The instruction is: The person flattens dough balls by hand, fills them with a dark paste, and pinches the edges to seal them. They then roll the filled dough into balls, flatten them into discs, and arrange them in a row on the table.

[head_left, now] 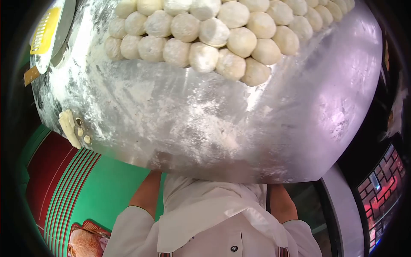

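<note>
Neither of my hands shows. Both forearms run down under the front edge of the metal table [205,150], and the hands are hidden below it. Rows of round, floured dough balls [185,28] lie pressed together across the back of the table. White flour is smeared over the metal in front of them. At the left front edge lies an elongated piece of dough [68,127], with a few small dough scraps [87,139] beside it.
A yellow slotted item [45,31] lies on a white surface at the upper left, with a brown piece [31,76] near it. A green and red striped panel [70,180] stands below left. A brick-patterned panel [383,192] shows at the lower right.
</note>
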Motion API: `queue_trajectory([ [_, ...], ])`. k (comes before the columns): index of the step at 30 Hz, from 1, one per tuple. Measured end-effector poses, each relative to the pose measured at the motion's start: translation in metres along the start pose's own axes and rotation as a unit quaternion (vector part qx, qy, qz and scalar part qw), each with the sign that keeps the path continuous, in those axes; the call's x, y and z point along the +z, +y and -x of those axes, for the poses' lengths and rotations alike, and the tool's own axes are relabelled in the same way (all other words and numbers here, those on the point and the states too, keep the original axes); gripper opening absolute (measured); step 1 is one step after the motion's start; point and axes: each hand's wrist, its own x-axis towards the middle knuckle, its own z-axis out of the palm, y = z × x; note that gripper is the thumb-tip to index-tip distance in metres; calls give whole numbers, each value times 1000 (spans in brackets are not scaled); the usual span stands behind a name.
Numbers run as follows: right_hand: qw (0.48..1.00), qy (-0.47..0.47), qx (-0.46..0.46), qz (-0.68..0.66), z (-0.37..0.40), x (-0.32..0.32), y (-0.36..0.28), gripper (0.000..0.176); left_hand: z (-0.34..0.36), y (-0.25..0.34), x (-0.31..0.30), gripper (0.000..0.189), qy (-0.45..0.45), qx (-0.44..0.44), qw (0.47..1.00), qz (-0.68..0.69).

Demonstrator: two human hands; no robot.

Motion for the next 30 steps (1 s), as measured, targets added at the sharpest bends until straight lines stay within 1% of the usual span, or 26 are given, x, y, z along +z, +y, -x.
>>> queue_trajectory([
  [4, 999, 32, 5, -35, -8, 7, 9, 28, -16, -8, 7, 33, 29, 4, 999, -15],
  [9, 990, 111, 0, -85, -30, 16, 26, 30, -73, -14, 15, 32, 104, 20, 994, -9],
  [12, 973, 175, -22, -146, -49, 11, 21, 31, -100, -29, 17, 31, 183, 41, 982, -2],
  [13, 963, 198, -27, -179, -50, 8, 19, 32, -110, -36, 19, 30, 226, 62, 972, -12],
  [14, 944, 229, -33, -233, -51, 1, 19, 32, -122, -49, 21, 30, 302, 100, 948, -34],
  [15, 912, 267, -40, -311, -47, -5, 18, 33, -131, -64, 23, 30, 392, 137, 908, -51],
  [16, 860, 310, -37, -403, -38, -9, 21, 33, -139, -71, 17, 30, 477, 162, 863, -45],
  [17, 781, 359, -33, -509, -27, -14, 26, 33, -98, -45, -10, 27, 441, 145, 869, 170],
  [18, 675, 427, -15, -602, -15, -21, 34, 34, -40, -3, -53, 25, 411, 149, 778, 450],
  [19, 573, 498, 9, -650, -3, -30, 46, 34, 22, 43, -98, 25, 411, 133, 635, 641],
  [20, 522, 535, 77, -660, 13, -51, 55, 31, 36, 36, -112, 26, 456, 159, 612, 626],
  [21, 451, 605, 46, -654, 25, -59, 65, 28, 50, 30, -125, 28, 498, 185, 589, 608],
  [22, 457, 652, 42, -603, 46, -76, 72, 22, 66, 23, -134, 31, 558, 228, 553, 575],
  [23, 471, 714, 7, -517, 61, -90, 74, 22, 80, 20, -146, 32, 591, 242, 543, 545],
  [24, 479, 750, -14, -456, 86, -110, 55, 24, 92, 23, -164, 32, 624, 256, 529, 515],
  [25, 484, 752, -50, -446, 97, -122, 43, 31, 103, 30, -180, 31, 647, 262, 530, 482],
  [26, 481, 750, -59, -451, 98, -128, 28, 31, 110, 38, -198, 31, 671, 267, 527, 448],
  [28, 595, 736, -72, -315, 96, -142, -10, 41, 103, 49, -226, 29, 689, 292, 533, 395],
  [30, 667, 732, -84, -107, 64, -129, -52, 57, 68, 50, -242, 29, 594, 290, 563, 496],
])
